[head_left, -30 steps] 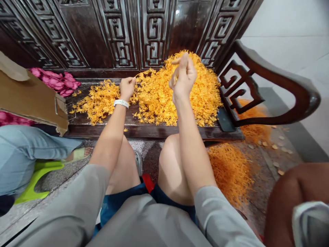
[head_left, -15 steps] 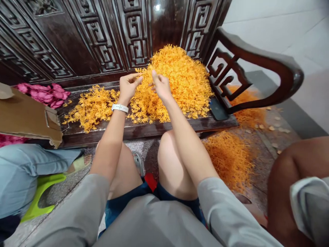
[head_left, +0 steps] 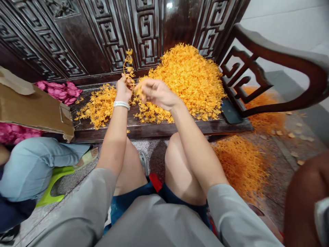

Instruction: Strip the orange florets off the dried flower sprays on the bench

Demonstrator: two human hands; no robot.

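A large heap of yellow-orange plastic pieces lies on the dark wooden bench, with a smaller yellow pile to its left. My left hand, a white band at its wrist, is closed on a yellow strand that sticks up above the fingers. Just right of it, my right hand points leftward, its fingers bent and blurred by motion around a bit of yellow near the strand's lower part.
Pink pieces and a cardboard box are at the left. A phone lies by the curved armrest. Orange strands cover floor at the right. People's legs show on both sides.
The view has shifted so the bench sits further right. A yellow strand now rises from my left hand, and my right hand has turned from pointing up to pointing left.
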